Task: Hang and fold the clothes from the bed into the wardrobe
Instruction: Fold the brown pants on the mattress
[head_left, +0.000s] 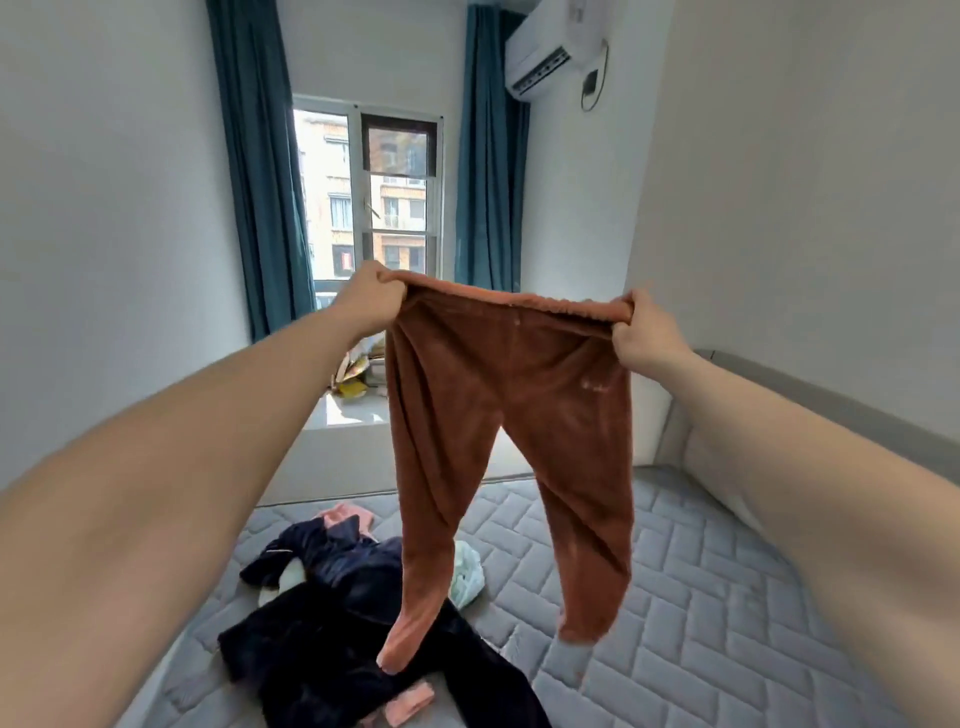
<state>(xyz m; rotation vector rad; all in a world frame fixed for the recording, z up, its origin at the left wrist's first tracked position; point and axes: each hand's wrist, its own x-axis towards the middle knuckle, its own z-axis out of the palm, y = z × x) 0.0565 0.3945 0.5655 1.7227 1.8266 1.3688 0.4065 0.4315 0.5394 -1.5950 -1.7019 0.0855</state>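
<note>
A pair of rust-brown fleece trousers hangs in the air in front of me, waistband stretched wide, both legs dangling over the bed. My left hand grips the left end of the waistband and my right hand grips the right end. Below on the grey quilted mattress lies a heap of dark navy velvet clothes, with pink pieces and a pale green item among them. The wardrobe is out of view.
A window with teal curtains faces me, with a sill holding books and papers. An air conditioner hangs high on the right wall. The grey padded headboard runs along the right side.
</note>
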